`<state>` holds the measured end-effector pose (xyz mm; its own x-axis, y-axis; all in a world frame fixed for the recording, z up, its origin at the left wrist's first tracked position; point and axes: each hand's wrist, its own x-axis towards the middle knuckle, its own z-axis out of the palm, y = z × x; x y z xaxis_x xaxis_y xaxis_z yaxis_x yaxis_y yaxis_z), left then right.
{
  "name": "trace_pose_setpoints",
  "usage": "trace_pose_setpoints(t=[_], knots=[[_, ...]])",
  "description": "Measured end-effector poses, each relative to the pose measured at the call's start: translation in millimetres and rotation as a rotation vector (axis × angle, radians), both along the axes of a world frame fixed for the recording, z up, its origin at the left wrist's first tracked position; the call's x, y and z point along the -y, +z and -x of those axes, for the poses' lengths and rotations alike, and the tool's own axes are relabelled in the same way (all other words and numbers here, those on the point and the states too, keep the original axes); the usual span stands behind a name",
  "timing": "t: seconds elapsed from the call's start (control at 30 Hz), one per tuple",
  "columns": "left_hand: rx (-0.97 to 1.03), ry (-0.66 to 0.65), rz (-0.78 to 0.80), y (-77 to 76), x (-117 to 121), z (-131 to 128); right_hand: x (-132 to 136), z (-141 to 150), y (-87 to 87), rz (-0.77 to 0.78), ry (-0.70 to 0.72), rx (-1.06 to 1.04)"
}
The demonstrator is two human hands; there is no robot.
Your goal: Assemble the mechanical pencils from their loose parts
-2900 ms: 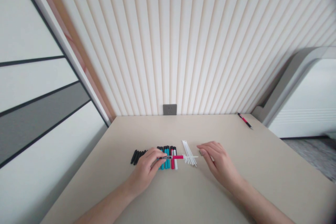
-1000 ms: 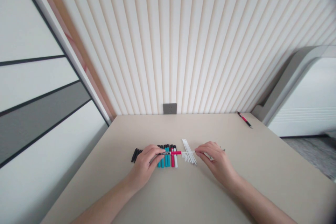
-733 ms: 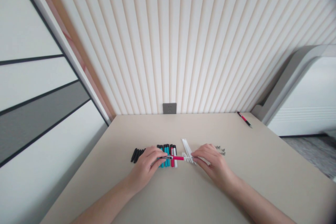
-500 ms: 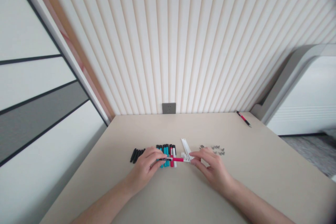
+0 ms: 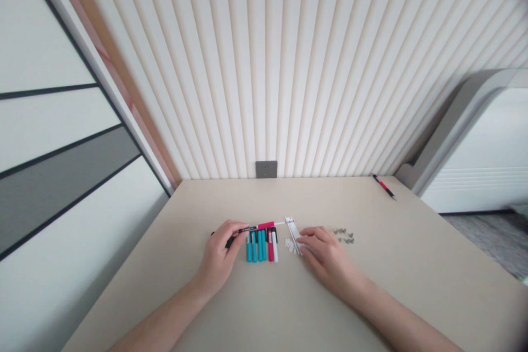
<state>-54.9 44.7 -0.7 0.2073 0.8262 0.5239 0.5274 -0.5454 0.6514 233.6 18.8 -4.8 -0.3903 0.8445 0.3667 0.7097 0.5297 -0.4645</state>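
My left hand (image 5: 220,250) is closed on a pen barrel (image 5: 266,225), black at the gripped end and red toward the other. A thin white rod, like a refill, juts from its red end toward the right. The barrel is above a row of teal, red and white pen barrels (image 5: 260,246) with black parts at their far ends. Black pen parts (image 5: 230,241) are mostly hidden by this hand. My right hand (image 5: 325,250) has its fingers slightly apart, with the fingertips at the near end of a bundle of white refills (image 5: 292,234). Small white pieces (image 5: 289,244) lie beside them.
Several small grey pieces (image 5: 342,231) lie on the beige table (image 5: 264,308), right of and partly behind my right hand. A red and black pen (image 5: 384,187) lies near the back right corner. Behind the table stands a ribbed wall with a dark socket (image 5: 266,169).
My left hand has carried the red and black pen barrel left and farther from me. The white rod in it has come away from my right fingertips, which have moved little.
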Motion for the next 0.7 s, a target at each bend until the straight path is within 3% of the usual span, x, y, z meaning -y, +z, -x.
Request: trace_pose_setpoints(t=[0.27, 0.53, 0.7], knots=[[-0.008, 0.014, -0.056, 1.4, 0.9, -0.3, 4.9, 6.6, 2.8, 0.009, 0.021, 0.094], [-0.051, 0.105, -0.230, 14.0, -11.3, 25.6, 5.9, 5.7, 3.9, 0.001, 0.069, 0.079], [-0.149, 0.019, -0.316, 9.0, -17.5, 34.5, 9.3, 16.7, 6.0, -0.038, 0.118, 0.073]])
